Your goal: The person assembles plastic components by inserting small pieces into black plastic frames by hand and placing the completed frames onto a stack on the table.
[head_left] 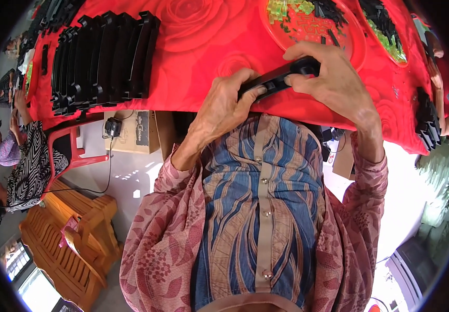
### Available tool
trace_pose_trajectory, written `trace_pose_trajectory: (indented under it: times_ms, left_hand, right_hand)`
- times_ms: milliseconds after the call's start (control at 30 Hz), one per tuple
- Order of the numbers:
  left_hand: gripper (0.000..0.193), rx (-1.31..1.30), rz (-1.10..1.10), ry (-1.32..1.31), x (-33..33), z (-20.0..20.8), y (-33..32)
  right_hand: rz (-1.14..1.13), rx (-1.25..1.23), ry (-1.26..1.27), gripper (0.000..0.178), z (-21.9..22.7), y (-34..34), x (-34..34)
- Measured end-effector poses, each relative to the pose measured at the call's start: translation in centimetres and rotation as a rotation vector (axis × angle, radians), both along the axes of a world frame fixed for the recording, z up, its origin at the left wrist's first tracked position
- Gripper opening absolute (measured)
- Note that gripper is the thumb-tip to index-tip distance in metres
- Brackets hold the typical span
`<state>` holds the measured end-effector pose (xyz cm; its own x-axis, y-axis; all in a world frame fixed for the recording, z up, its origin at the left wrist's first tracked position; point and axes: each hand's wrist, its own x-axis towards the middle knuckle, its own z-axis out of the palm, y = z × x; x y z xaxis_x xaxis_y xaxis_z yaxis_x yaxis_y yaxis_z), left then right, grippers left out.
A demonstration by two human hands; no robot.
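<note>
Between my two hands I hold a long black plastic part [277, 83] just above the near edge of the red-covered table, tilted up toward the right. My left hand [223, 104] pinches its lower left end, with the thumb along the top. Around the rounded right end, my right hand [333, 83] is closed, thumb and fingers on either side. What the part belongs to I cannot make out. To the left, a row of similar black parts [104, 60] stands packed side by side on the cloth.
A red tray [300, 36] at the far right holds small yellow-green and black pieces; another such tray [386, 31] lies beyond it. More black parts [426, 122] lie at the right edge. Other people sit at left around a red chair [63, 151]. A cardboard box [130, 132] stands below the table.
</note>
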<state>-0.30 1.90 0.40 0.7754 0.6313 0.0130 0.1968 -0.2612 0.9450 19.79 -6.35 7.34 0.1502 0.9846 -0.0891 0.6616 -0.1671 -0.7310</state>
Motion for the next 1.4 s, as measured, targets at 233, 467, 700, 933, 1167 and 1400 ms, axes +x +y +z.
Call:
trace_pose_trajectory:
  times_ms: [233,467,700,933,1167,1400]
  left_hand:
    - [0.016,-0.002,-0.137,0.066,0.1,-1.1,0.7]
    - [0.021,-0.094,-0.170,0.078,0.0,-0.9,0.8]
    - [0.022,-0.143,-0.171,0.054,0.0,-1.2,0.9]
    - [0.020,-0.062,-0.137,0.051,0.3,-1.8,0.4]
    - [0.017,0.065,-0.129,0.151,0.6,-0.7,0.2]
    - [0.017,0.067,-0.193,0.120,0.6,-1.0,0.9]
  right_hand:
    - [0.155,-0.181,-0.229,0.028,-0.2,1.0,0.5]
    - [0.159,-0.206,-0.036,0.029,-2.5,1.2,0.7]
    - [0.096,-0.131,0.036,0.028,-2.6,1.2,0.0]
    - [0.079,-0.161,0.006,0.028,-2.4,1.2,-0.4]
    - [0.085,-0.202,-0.024,0.029,-2.7,1.4,-0.5]
    - [0.110,-0.144,0.013,0.030,-2.3,1.3,-0.3]
